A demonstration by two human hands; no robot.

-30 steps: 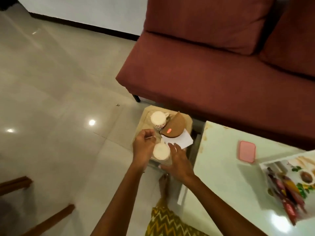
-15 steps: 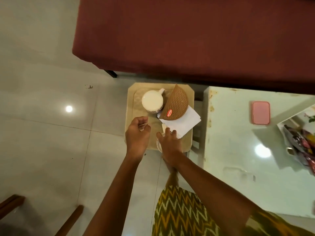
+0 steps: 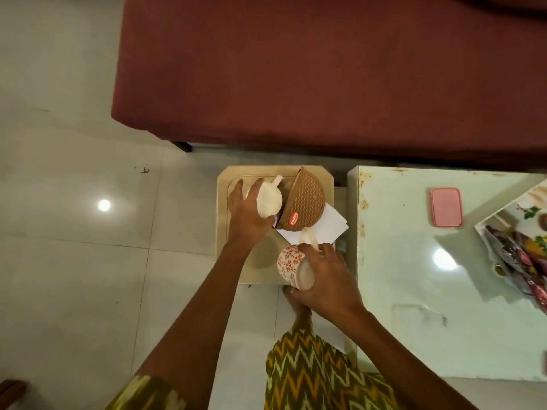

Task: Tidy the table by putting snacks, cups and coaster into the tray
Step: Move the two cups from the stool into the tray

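A beige tray point(image 3: 225, 184) rests on a small stand by the sofa. My left hand point(image 3: 247, 214) grips a white cup point(image 3: 268, 200) at the tray's far left, its handle pointing away. My right hand point(image 3: 327, 279) holds a second cup with a red flower pattern point(image 3: 288, 264), tilted on its side above the tray's near right corner. A brown woven half-round coaster holder point(image 3: 305, 202) leans in the tray's far right, over white paper napkins point(image 3: 328, 227).
A dark red sofa point(image 3: 325, 69) runs across the back. To the right is a pale green glass table point(image 3: 414, 291) with a pink box point(image 3: 446, 206) and a printed tray with snack packets point(image 3: 524, 255). Tiled floor lies on the left.
My head has tipped further down and closer. My left hand moved forward onto the far white cup. My right hand lifted the near cup and tilted it onto its side.
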